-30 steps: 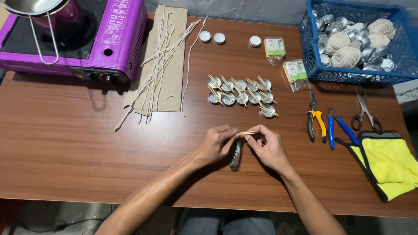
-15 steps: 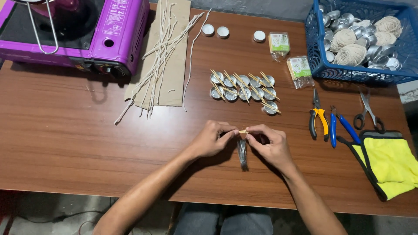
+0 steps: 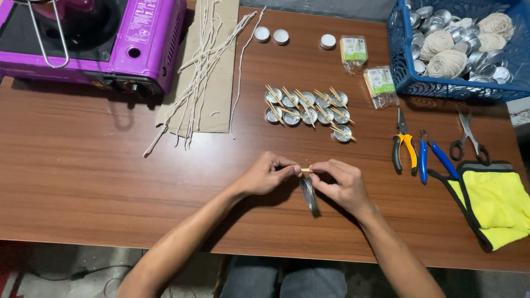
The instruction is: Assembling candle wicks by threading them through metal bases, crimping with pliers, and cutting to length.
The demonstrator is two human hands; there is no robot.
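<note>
- the thin stick (image 3: 305,169) shows only as a short bit between the fingertips; both ends are hidden in the left hand (image 3: 266,175) and right hand (image 3: 338,183).
- the purple stove (image 3: 94,41) and blue basket (image 3: 406,72) are cut off by the top edge (the basket by the right edge too).
- the table (image 3: 83,182) runs off on the left.

A reddish-brown wooden table (image 3: 83,182) with a plain, slightly glossy top fills nearly the whole view, lit evenly from above with soft shadows. Below the table's near edge shows a grey, dusty concrete floor (image 3: 66,270) with a dark cable (image 3: 83,273) lying across it.
</note>
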